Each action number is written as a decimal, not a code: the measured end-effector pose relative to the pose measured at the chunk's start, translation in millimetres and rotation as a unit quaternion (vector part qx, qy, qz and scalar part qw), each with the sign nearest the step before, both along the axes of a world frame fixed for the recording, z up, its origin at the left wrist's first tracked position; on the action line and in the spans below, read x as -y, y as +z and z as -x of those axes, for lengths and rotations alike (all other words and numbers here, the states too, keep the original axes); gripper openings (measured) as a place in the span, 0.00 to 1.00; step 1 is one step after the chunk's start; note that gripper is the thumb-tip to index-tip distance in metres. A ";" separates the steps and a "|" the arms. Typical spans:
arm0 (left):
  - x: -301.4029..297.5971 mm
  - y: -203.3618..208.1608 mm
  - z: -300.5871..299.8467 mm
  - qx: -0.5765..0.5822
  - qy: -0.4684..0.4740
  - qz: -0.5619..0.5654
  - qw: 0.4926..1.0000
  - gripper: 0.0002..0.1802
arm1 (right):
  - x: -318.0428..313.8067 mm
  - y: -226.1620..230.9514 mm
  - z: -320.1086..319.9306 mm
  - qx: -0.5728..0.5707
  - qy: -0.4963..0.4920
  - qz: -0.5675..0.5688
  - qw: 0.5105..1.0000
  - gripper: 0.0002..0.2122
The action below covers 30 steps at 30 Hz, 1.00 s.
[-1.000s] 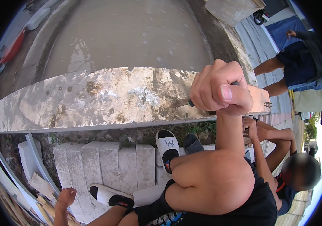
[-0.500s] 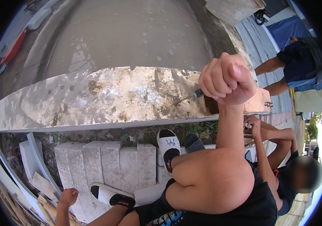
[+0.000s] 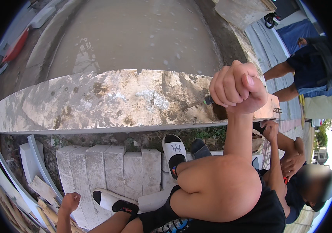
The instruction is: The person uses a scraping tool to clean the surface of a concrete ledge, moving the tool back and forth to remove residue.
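- Right hand (image 3: 237, 88): fingers clamped on the handle of a slim metal tool with a dark grip and green band (image 3: 197, 104), right of centre in the frame.
- Tool location: over the long, weathered concrete wall with flaking pale paint (image 3: 127, 97); tip points left. Contact between tip and wall cannot be confirmed.
- Left hand (image 3: 70, 202): lower left, fingers curled; cannot tell whether they hold anything.
- Change noted: over the last second the right fist has rolled, thumb now higher, and shifted slightly right; the tip has followed. Judged: same stretch of wall, different working angle.
- Change noted: the co-worker's hand (image 3: 270, 130), right of centre, has moved off the other hand.
- Edges: the wall's upper edge meets a grey, wet-looking surface (image 3: 135, 39); its lower edge stands above a row of pale rectangular blocks (image 3: 113, 167), lower left.
- Room: wall surface continues leftward from the tip; the bent bare knee (image 3: 222, 186) limits movement below the fist.
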<state>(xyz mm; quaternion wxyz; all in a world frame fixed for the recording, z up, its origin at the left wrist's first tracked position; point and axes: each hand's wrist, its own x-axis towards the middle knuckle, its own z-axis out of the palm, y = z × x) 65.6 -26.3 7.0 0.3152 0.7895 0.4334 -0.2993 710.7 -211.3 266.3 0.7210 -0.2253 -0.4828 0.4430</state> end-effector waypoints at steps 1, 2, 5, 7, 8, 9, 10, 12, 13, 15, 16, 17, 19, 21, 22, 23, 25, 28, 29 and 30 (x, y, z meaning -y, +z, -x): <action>-0.2 2.2 -1.2 0.007 0.006 0.003 1.000 0.10 | -5.0 3.1 12.6 0.098 0.003 0.016 0.995 0.18; 1.4 4.5 -6.4 -0.003 -0.001 0.000 1.000 0.10 | -8.9 9.1 24.4 0.198 0.004 0.035 0.979 0.18; 1.4 4.1 -1.4 -0.020 -0.018 -0.006 1.000 0.10 | -17.5 19.1 42.6 0.327 -0.016 0.051 0.943 0.17; 0.7 4.6 3.6 -0.026 -0.026 -0.009 0.999 0.10 | -15.9 6.5 25.7 0.161 -0.025 0.041 0.986 0.18; -0.8 4.0 -2.8 -0.019 -0.029 -0.009 0.999 0.10 | -12.3 3.0 10.0 0.111 -0.011 0.018 0.994 0.19; -1.2 3.4 -6.7 -0.013 -0.031 -0.008 0.999 0.10 | -5.2 2.1 -3.2 0.075 -0.012 0.021 0.997 0.19; -0.9 3.1 -7.1 -0.012 -0.031 -0.007 0.999 0.10 | -3.6 2.5 -6.2 0.057 -0.022 0.016 0.998 0.19; -0.7 2.8 -8.2 0.001 0.003 0.000 1.000 0.10 | -2.9 1.4 -6.0 0.039 -0.034 0.012 0.999 0.18; -0.7 1.1 -6.9 0.003 0.000 0.002 1.000 0.10 | -7.7 3.8 4.8 0.092 -0.023 0.015 0.995 0.18; 2.7 2.4 5.0 -0.025 -0.005 0.002 1.000 0.10 | -16.2 6.7 26.4 0.198 0.006 0.027 0.980 0.16; 2.8 2.6 4.9 -0.026 -0.006 0.003 1.000 0.10 | -17.7 11.1 31.7 0.242 0.002 0.022 0.970 0.17; 2.9 2.8 4.9 -0.028 -0.024 0.000 0.999 0.10 | -18.3 13.5 34.4 0.285 -0.002 0.017 0.958 0.17; 1.6 3.5 4.4 -0.030 -0.041 -0.002 0.999 0.10 | -15.3 5.9 17.8 0.155 -0.008 0.016 0.988 0.17; 0.3 4.5 -2.4 -0.021 -0.025 -0.002 0.999 0.10 | -4.7 -0.2 -8.8 0.076 -0.049 0.005 0.996 0.17; -0.3 6.2 -5.8 -0.020 -0.020 -0.001 1.000 0.10 | -5.1 -0.4 -6.1 0.070 -0.041 0.007 0.997 0.17; 0.8 9.5 -9.7 -0.016 0.001 -0.003 1.000 0.10 | -4.1 -0.1 -1.0 0.063 -0.033 0.009 0.997 0.18; -1.2 9.3 -7.6 -0.011 0.019 -0.008 1.000 0.10 | -10.0 5.6 24.9 0.197 -0.012 0.014 0.980 0.18; -0.1 -2.2 7.3 -0.009 0.004 0.001 1.000 0.10 | -14.6 13.0 30.4 0.250 -0.015 0.023 0.968 0.18; 1.0 -0.8 6.9 -0.016 -0.010 -0.001 1.000 0.10 | -17.0 10.0 23.9 0.209 -0.009 0.038 0.977 0.18; 1.3 0.5 6.4 -0.021 -0.015 -0.003 1.000 0.10 | -16.8 0.7 11.9 0.113 -0.019 0.018 0.993 0.18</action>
